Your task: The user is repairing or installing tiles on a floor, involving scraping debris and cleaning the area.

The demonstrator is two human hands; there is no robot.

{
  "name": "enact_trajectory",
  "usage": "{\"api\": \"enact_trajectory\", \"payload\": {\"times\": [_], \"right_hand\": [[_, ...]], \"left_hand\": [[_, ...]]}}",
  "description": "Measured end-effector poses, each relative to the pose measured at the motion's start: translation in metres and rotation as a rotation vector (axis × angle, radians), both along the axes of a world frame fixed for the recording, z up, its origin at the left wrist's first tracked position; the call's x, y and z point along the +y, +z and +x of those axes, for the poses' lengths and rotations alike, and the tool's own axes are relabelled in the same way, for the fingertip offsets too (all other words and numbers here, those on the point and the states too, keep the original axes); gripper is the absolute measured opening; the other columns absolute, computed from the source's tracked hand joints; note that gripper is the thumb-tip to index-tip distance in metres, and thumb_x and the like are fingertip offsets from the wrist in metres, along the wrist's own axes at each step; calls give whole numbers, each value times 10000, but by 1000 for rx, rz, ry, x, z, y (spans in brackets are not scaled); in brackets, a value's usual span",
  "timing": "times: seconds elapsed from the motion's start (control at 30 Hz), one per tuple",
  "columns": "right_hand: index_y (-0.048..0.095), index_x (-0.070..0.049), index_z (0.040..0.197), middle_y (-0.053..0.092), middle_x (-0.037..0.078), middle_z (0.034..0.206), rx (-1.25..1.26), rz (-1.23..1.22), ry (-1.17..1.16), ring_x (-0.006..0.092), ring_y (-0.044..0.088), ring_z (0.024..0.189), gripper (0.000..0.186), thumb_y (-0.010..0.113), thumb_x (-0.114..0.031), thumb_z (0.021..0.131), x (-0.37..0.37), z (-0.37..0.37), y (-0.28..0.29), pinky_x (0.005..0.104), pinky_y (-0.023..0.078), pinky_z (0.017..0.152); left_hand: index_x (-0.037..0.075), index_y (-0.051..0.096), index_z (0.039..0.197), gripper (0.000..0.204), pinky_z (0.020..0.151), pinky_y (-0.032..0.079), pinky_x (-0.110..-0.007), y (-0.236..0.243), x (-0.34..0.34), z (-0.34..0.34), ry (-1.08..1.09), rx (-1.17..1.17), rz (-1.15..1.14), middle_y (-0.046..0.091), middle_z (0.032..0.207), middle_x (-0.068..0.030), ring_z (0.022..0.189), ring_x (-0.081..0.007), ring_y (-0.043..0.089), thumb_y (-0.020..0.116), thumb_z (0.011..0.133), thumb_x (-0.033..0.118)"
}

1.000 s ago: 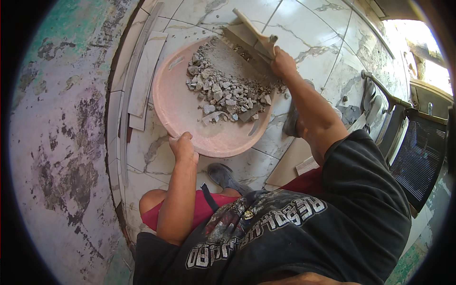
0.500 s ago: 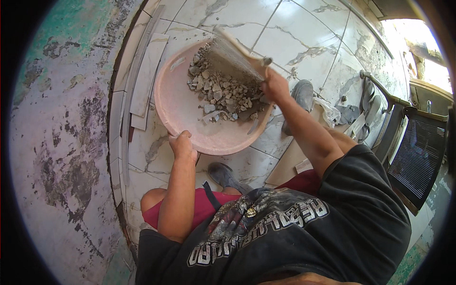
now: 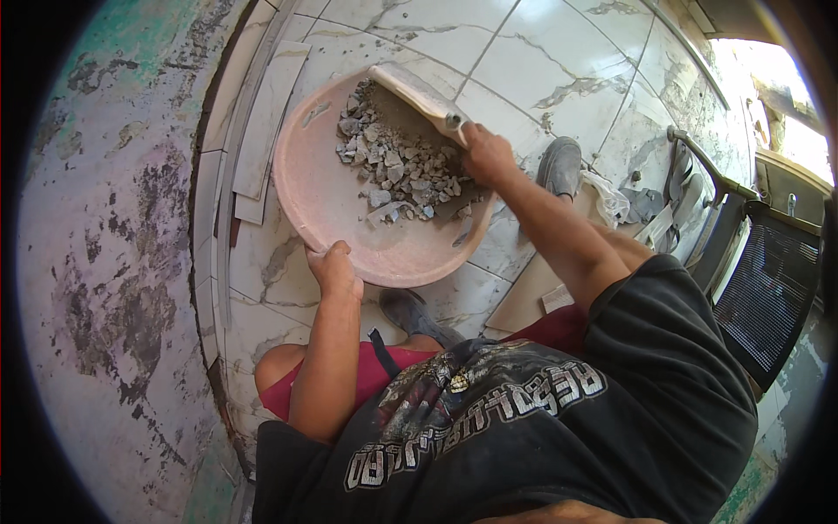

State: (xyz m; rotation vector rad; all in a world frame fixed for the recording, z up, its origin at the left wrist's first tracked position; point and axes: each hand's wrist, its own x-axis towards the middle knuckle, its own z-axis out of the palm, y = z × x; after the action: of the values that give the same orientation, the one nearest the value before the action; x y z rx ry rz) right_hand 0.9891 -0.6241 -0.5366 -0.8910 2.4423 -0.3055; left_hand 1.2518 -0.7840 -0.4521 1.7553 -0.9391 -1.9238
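A wide, round, pinkish tub with slot handles rests on the tiled floor before me. Its far and right side holds a heap of broken grey rubble and dust. My left hand is closed on the tub's near-left rim. In my right hand is the right end of a whitish broom head with no long handle on it. It lies across the tub's far rim, over the rubble. Its brownish bristles point down toward the heap and are partly hidden.
Tile strips lean along the peeling wall at left. My grey shoes flank the tub on the right and near side. Further right are a white plastic bag, sandals and straps, and a black mesh chair.
The broom head has shifted left and turned, its white back now more toward me. My right hand moved slightly left with it. The tub shifted slightly left, my left hand still on its rim.
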Motion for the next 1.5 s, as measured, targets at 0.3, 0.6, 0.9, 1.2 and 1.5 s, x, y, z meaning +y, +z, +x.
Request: {"api": "enact_trajectory", "payload": {"times": [0.3,0.6,0.9,1.2,1.5], "right_hand": [[496,-43,1058,619,221,1031,29,-218,-146,417,608,936,297,561,-121,779,17,-6,16,503,480,801],[493,-64,1068,619,205,1053,153,-27,-155,407,611,964,279,540,-99,795,17,-52,-19,504,482,815],[515,-79,1098,614,161,1086,-54,-53,28,379,614,989,305,540,-98,795,8,61,16,467,489,841],[523,-50,1051,629,214,1032,182,-103,-265,413,611,952,261,516,-107,796,14,-56,-4,506,467,815],[515,-73,1084,605,183,1071,-68,-30,9,373,617,991,282,503,-79,802,6,72,6,476,488,816]], "left_hand": [[-8,410,1324,689,1004,430,-392,6,-6,9,-32,15,2,512,1276,-135,1165,-280,536,423,657,-183],[-8,396,1331,692,1014,429,-410,12,1,27,-11,-3,-39,501,1289,-141,1172,-289,532,422,659,-171],[8,386,1357,709,1021,424,-420,15,4,27,0,-36,-22,490,1302,-146,1192,-294,519,422,672,-169],[5,383,1360,700,1005,431,-399,26,4,46,0,-37,-30,500,1293,-139,1177,-281,528,421,683,-168],[7,385,1355,685,1012,428,-402,27,13,42,13,-47,-53,496,1294,-136,1172,-283,529,415,692,-161]]}}
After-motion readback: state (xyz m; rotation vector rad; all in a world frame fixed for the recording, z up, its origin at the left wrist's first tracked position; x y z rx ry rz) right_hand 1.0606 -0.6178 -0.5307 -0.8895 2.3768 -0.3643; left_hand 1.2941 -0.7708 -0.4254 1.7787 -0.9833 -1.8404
